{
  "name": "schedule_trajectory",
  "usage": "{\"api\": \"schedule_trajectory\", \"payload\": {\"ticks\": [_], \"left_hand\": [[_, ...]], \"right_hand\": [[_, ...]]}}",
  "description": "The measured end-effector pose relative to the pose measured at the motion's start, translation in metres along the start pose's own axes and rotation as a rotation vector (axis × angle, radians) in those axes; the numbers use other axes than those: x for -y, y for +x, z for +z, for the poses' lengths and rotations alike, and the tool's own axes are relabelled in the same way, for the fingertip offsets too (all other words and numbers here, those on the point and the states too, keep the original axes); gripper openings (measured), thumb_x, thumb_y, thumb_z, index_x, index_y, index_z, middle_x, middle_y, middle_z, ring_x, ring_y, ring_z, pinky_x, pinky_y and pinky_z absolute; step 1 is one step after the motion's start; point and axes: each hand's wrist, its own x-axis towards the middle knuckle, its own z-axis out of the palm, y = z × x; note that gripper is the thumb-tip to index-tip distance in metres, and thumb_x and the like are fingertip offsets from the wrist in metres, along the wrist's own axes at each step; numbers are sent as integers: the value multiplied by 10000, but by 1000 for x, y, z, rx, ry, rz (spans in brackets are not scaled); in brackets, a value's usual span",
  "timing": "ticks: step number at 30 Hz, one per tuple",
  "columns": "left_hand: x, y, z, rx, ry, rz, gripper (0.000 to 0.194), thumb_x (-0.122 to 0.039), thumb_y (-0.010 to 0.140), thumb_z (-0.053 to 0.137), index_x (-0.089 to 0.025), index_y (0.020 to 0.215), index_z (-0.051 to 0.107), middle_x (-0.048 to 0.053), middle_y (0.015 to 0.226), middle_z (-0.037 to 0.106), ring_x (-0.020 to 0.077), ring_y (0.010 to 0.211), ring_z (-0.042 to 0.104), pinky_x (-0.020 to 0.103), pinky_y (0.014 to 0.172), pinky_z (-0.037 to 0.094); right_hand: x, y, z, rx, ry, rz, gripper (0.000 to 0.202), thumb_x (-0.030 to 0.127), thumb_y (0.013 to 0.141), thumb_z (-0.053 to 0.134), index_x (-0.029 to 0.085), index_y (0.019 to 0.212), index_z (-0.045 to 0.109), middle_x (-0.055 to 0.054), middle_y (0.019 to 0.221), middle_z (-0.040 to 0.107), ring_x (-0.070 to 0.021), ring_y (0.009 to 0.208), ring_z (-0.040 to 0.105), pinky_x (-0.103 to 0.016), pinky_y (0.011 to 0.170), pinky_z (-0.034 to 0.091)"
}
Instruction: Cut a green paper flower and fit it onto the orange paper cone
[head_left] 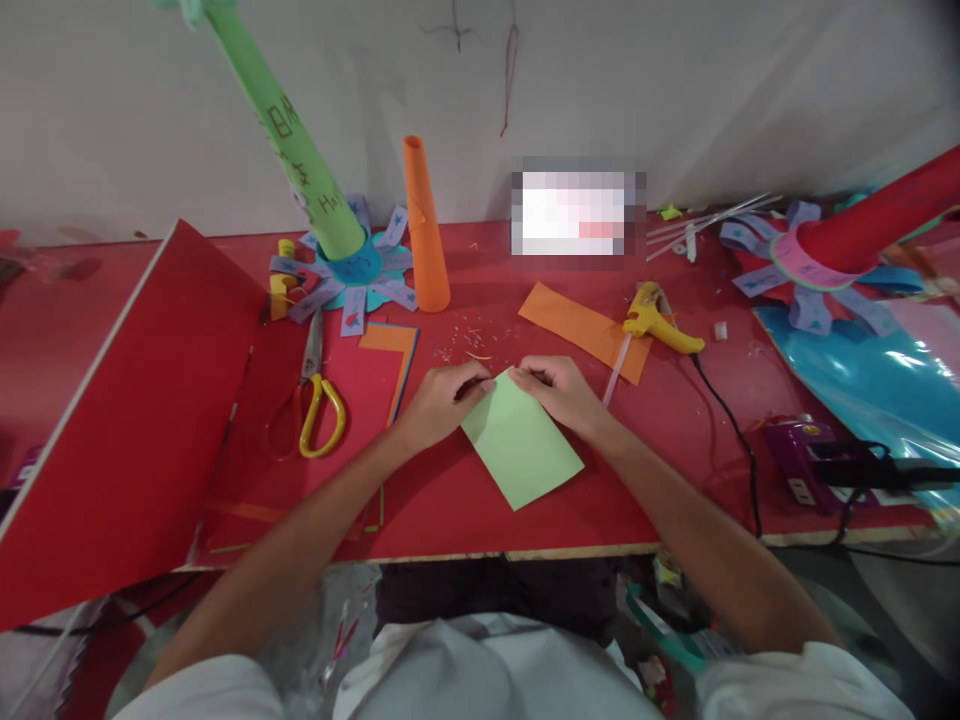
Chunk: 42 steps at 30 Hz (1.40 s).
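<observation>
A light green sheet of paper (pixel 523 440) lies at a slant over the red table, near its front edge. My left hand (pixel 448 400) pinches its upper left corner between thumb and fingers. At the top corner, my right hand (pixel 556 392) grips the same sheet, its fingers curled. The two hands are a short way apart. Just beyond my right hand lies an orange paper strip (pixel 574 322), with a yellow glue gun (pixel 660 320) at its right end. Small scraps (pixel 469 338) are scattered beyond my left hand.
Yellow-handled scissors (pixel 322 400) lie left, beside a standing red board (pixel 142 420). An orange paper cone (pixel 426 235) and a green paper tube (pixel 292 140) stand at the back. A red tube (pixel 885 225), blue sheet (pixel 832 375) and purple box (pixel 802 455) are at right.
</observation>
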Motion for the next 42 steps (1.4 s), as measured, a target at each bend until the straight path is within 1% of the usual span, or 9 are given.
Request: {"api": "schedule_trajectory", "payload": {"ticks": [3, 7, 11, 17, 21, 26, 32, 36, 42], "left_hand": [[1, 1, 1, -68, -24, -33, 263, -373, 1004, 579, -188, 827, 638, -30, 685, 565, 115, 629, 490, 247, 612, 350], [6, 3, -1, -134, -30, -32, 250, -377, 990, 564, -190, 845, 645, -24, 699, 598, 119, 632, 508, 247, 606, 367], [8, 4, -4, -139, -17, -30, 280, -407, 997, 564, -192, 829, 628, -30, 691, 570, 119, 638, 495, 250, 622, 373], [3, 3, -6, 7, -144, -39, 226, -414, 974, 603, -196, 918, 617, -22, 768, 597, 130, 712, 538, 257, 670, 399], [-2, 3, -8, 37, -160, -53, 275, -458, 977, 599, -197, 890, 596, -25, 750, 557, 129, 697, 508, 256, 645, 379], [-5, 3, -9, 111, -193, -52, 326, -446, 996, 552, -190, 798, 598, -30, 691, 530, 117, 651, 474, 245, 599, 346], [-2, 3, -4, 78, -211, -72, 350, -452, 990, 575, -182, 773, 624, -37, 663, 509, 107, 631, 454, 241, 591, 339], [3, 4, -2, 65, -265, -83, 356, -475, 976, 607, -181, 777, 633, -29, 680, 536, 113, 643, 474, 242, 597, 356], [8, 7, -3, 45, -313, -93, 390, -517, 967, 634, -181, 769, 621, -26, 686, 530, 117, 645, 470, 246, 597, 355]], "right_hand": [[3, 0, 1, -15, 91, 1, 493, 625, 935, 689, 227, 710, 503, 41, 659, 426, -125, 607, 391, -297, 578, 302], [6, -1, 3, -22, 180, -24, 350, 535, 900, 766, 243, 1032, 624, -12, 866, 663, -163, 738, 590, -296, 673, 445], [4, -3, 3, 18, 144, -45, 395, 431, 946, 731, 255, 1293, 667, -34, 952, 714, -166, 752, 623, -299, 684, 478], [3, -2, -2, 11, 34, -75, 153, 359, 942, 717, 223, 945, 786, -62, 923, 777, -198, 820, 682, -323, 740, 507], [4, -1, -2, 41, -11, -99, 151, 342, 946, 703, 220, 934, 792, -60, 920, 797, -204, 839, 703, -325, 757, 510], [9, -3, -2, 183, -10, -101, 235, 410, 967, 687, 208, 928, 799, -69, 933, 798, -202, 835, 695, -307, 733, 492], [14, -6, -4, 199, -2, -20, 528, 631, 1020, 562, 194, 786, 746, 10, 628, 519, -131, 577, 409, -281, 555, 287], [17, -5, -5, 208, -22, -23, 512, 624, 1007, 586, 202, 747, 713, 32, 604, 441, -126, 566, 366, -290, 561, 258], [15, -4, -9, 198, -3, -11, 466, 546, 1018, 570, 207, 718, 681, 23, 620, 464, -135, 589, 380, -297, 586, 282]]}}
